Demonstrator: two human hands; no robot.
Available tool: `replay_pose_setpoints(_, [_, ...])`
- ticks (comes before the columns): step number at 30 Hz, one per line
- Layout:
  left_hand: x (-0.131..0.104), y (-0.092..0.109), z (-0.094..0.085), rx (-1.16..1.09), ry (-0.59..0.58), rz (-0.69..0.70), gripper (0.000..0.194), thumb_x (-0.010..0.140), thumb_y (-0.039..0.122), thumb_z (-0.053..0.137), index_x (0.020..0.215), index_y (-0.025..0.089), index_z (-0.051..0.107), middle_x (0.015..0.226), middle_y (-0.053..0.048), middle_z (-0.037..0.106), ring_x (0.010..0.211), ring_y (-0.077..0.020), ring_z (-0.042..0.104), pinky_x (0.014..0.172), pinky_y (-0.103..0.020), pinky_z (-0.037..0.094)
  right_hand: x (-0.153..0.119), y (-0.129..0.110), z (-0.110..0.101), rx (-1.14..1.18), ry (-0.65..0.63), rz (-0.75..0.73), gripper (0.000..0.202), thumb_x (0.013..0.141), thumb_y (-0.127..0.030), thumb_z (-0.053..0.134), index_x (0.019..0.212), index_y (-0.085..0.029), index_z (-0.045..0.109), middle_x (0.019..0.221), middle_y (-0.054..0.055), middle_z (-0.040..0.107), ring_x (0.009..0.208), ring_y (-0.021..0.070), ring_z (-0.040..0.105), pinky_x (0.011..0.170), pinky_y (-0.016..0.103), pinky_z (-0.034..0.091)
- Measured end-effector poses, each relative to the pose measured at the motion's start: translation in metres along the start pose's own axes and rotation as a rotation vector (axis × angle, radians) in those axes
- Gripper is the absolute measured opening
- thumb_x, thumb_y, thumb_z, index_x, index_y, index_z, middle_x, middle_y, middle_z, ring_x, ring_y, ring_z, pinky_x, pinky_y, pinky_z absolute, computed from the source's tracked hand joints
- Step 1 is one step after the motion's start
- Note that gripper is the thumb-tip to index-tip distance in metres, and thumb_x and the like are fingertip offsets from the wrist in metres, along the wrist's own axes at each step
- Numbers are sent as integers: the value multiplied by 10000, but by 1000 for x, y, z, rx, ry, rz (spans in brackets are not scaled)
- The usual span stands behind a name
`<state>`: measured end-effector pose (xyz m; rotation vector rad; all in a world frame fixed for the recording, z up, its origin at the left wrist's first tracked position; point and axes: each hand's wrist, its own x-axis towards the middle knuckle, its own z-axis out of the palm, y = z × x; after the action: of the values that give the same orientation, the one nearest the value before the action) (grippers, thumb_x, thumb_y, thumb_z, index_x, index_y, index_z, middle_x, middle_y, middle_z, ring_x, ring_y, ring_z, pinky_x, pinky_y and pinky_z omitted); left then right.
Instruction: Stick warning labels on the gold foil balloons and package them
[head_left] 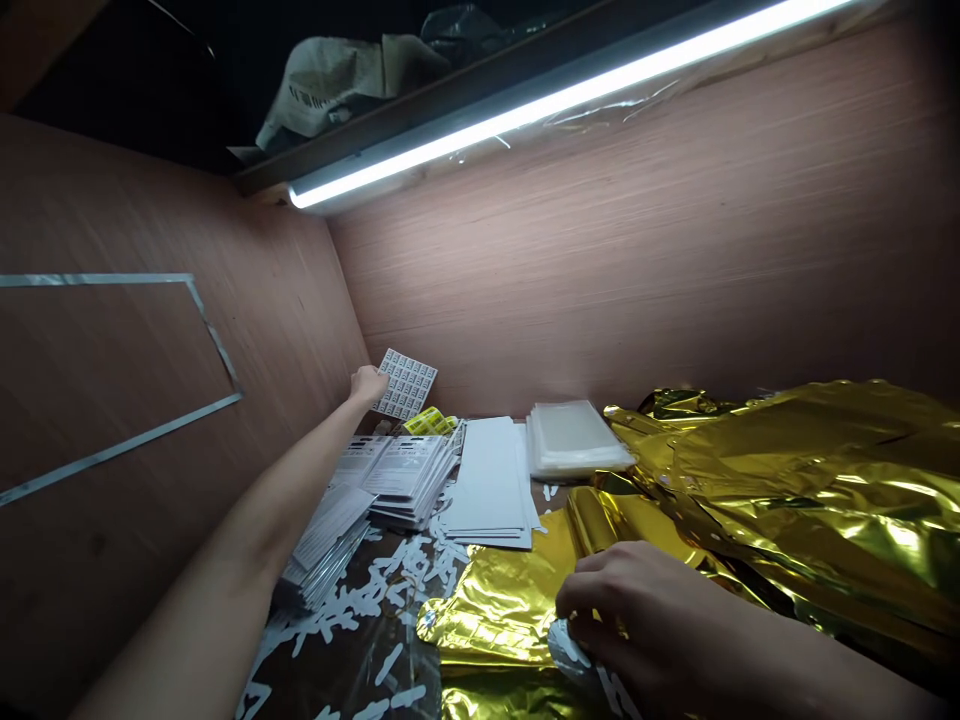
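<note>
At the back left corner my left hand is closed on the edge of a sheet of small printed labels. Just below that sheet lies a yellow label sheet. My right hand, at the lower right, has its fingers curled over gold foil. A pale, shiny piece shows under its fingers; whether the hand grips this piece or the foil is unclear.
Printed cards are stacked at the left, beside white cards and clear plastic sleeves. Crumpled gold foil covers the right side. White paper strips lie scattered in front. A lit tube hangs above.
</note>
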<state>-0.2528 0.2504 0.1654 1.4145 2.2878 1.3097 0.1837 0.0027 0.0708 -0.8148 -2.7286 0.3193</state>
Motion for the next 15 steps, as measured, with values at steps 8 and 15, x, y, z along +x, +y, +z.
replay_pose_setpoints(8, [-36,16,-41,-379,-150,-40,369,999,367,641,1299,154,610,1264,-108,650,1062,-228,676,896,-432,599,-7,6,-11,27,46,37,157,867,-151,583,898,-216,723,850,47,748,801,211,682,695,308,418])
replay_pose_setpoints(15, [-153,15,-77,-662,-457,14,401,829,285,617,1172,89,687,953,-166,775,840,-323,760,772,-497,639,6,9,-24,304,224,127,377,943,-360,645,1304,-259,681,1289,120,691,1148,287,639,1017,479,472])
